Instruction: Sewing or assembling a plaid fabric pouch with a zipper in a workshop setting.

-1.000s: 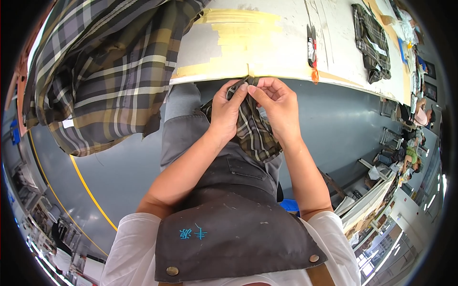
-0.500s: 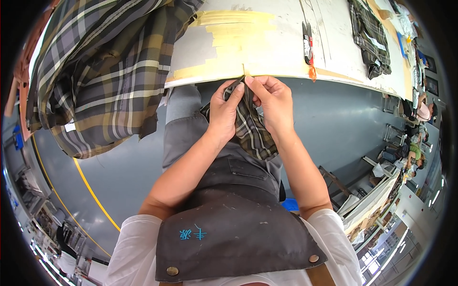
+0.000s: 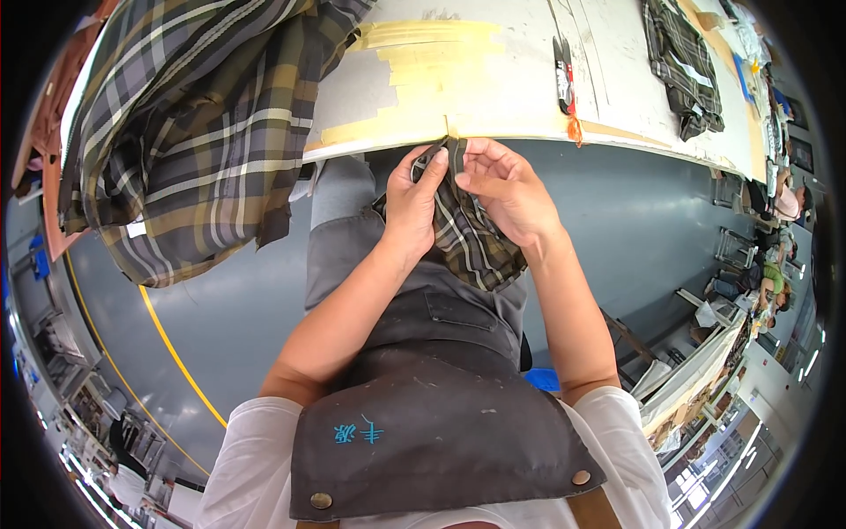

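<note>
A small piece of dark plaid fabric hangs from both hands just below the table's near edge, in front of my apron. My left hand pinches its upper end between thumb and fingers, the thumb lying on top. My right hand is bent round the fabric's right edge, with the thumb lower than the forefinger tip and touching the cloth. The fabric's top reaches up to the table edge, close to a narrow strip standing there. Part of the cloth is hidden behind my left hand.
A white table with yellow tape patches lies ahead. A large plaid garment pile drapes over its left side. Small black-handled snips with an orange tassel lie near the edge. More folded plaid cloth rests at right; people sit farther off.
My right thumb has moved down and away from the left thumb, and the right hand has shifted slightly right. More of the fabric's upper edge shows between the hands.
</note>
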Available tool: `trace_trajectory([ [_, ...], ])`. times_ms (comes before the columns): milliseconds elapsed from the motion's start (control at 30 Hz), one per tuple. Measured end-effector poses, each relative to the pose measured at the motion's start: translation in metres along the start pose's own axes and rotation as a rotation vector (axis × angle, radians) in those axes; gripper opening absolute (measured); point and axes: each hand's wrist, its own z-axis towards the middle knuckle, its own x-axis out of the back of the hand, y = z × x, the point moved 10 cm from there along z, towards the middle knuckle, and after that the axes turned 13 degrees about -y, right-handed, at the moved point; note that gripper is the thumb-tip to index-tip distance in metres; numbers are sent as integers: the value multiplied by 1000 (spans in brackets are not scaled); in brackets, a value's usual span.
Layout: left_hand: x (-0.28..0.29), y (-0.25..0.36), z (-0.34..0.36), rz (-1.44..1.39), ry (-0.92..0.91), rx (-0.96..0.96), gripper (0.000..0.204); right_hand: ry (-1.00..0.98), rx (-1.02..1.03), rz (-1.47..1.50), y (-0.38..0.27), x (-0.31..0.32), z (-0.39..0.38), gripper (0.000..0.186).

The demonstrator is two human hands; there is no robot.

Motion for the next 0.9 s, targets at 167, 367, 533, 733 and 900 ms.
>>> trace_trajectory([
  [167, 1, 1, 2, 13, -9, -19, 27, 7, -43, 77, 10, 5, 6, 13],
  [367, 4, 2, 2, 65, -29, -43, 25, 105, -15, 136, 20, 15, 14, 12],
  [533, 5, 1, 1, 72, -9, -14, 24, 7, 41, 253, 27, 15, 15, 15],
  [733, 7, 2, -1, 88, 42, -18, 35, 315, 355, -280, -13, 18, -18, 13],
  [900, 3, 4, 1, 97, -11, -37, 33, 449, 559, -1142, -58, -32, -31, 12],
])
